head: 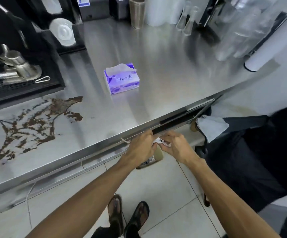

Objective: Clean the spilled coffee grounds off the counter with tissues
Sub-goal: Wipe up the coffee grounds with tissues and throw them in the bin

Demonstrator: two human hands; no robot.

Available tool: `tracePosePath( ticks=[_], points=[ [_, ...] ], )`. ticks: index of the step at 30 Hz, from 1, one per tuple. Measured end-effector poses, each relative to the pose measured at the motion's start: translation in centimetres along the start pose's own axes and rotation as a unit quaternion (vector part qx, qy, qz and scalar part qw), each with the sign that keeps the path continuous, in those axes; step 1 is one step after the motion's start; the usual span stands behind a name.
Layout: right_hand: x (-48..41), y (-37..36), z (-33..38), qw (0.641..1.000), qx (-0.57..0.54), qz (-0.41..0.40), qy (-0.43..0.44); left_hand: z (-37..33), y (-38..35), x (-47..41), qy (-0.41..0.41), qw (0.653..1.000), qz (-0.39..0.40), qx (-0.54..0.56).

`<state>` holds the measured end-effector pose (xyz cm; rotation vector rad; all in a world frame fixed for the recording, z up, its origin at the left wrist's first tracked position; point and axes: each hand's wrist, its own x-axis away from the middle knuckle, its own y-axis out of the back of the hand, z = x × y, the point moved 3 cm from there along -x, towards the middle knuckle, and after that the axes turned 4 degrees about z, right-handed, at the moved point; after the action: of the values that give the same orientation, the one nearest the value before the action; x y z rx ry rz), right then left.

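Soiled tissue (162, 143) pinched by left hand (139, 148) and right hand (178, 146) beyond front edge of counter (122, 109); contents could be shaken onto floor (156, 186).

Arms outstretched, left hand (140, 148) and right hand (178, 146) close together, fingers curled round a tissue (162, 142)

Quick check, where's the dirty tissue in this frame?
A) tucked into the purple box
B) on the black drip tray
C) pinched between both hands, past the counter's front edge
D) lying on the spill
C: the left hand and right hand both pinch the soiled tissue just off the counter edge, well to the right of the coffee grounds.
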<state>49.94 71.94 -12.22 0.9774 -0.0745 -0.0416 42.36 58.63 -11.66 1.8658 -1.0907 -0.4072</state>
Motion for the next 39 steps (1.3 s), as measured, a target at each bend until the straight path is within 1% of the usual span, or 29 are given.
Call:
tracePosePath(
  ticks=[5, 8, 12, 14, 18, 20, 22, 24, 27, 31, 36, 39],
  points=[
    [-0.4, -5.1, -5.2, 1.0, 0.025, 0.011, -0.011, 3.3, -6.8, -3.1, 0.016, 0.999, 0.034, -0.018],
    [-1.2, -10.7, -9.6, 0.999, 0.026, 0.016, -0.015, 7.1, -12.5, -5.1, 0.023, 0.999, 0.04, -0.019],
    [-2.1, -19.6, -15.6, 0.997, 0.039, 0.041, -0.05, 12.8, -21.2, -7.3, 0.047, 0.997, 0.058, -0.007],
    [-2.2, -23.8, -18.1, 0.997, 0.027, 0.041, -0.059, 15.6, -25.3, -8.1, 0.054, 0.996, 0.065, -0.002],
    [-1.8, -30.5, -22.8, 0.993, -0.042, 0.041, -0.102, 20.5, -32.8, -9.7, 0.075, 0.994, 0.078, 0.018],
    [-1.7, -32.8, -24.4, 0.989, -0.067, 0.054, -0.119, 22.4, -35.6, -10.5, 0.087, 0.992, 0.089, 0.016],
    [-1.6, -34.3, -25.8, 0.99, -0.044, 0.042, -0.129, 24.0, -37.9, -11.3, 0.095, 0.992, 0.088, 0.012],
    [-1.2, -34.8, -26.5, 0.987, -0.051, 0.035, -0.148, 25.0, -39.1, -11.8, 0.1, 0.99, 0.095, -0.003],
    [-0.5, -33.9, -26.1, 0.983, -0.033, 0.027, -0.178, 24.3, -38.0, -10.9, 0.103, 0.99, 0.099, -0.012],
    [0.6, -29.2, -22.3, 0.978, -0.022, 0.01, -0.206, 19.8, -32.1, -8.1, 0.101, 0.991, 0.083, -0.025],
    [1.8, -19.5, -14.1, 0.982, 0.009, -0.031, -0.187, 11.7, -20.9, -4.3, 0.077, 0.997, 0.031, -0.004],
    [2.3, -12.6, -8.8, 0.985, 0.014, -0.064, -0.158, 6.5, -13.5, -2.0, 0.061, 0.998, -0.001, -0.005]
  ],
)
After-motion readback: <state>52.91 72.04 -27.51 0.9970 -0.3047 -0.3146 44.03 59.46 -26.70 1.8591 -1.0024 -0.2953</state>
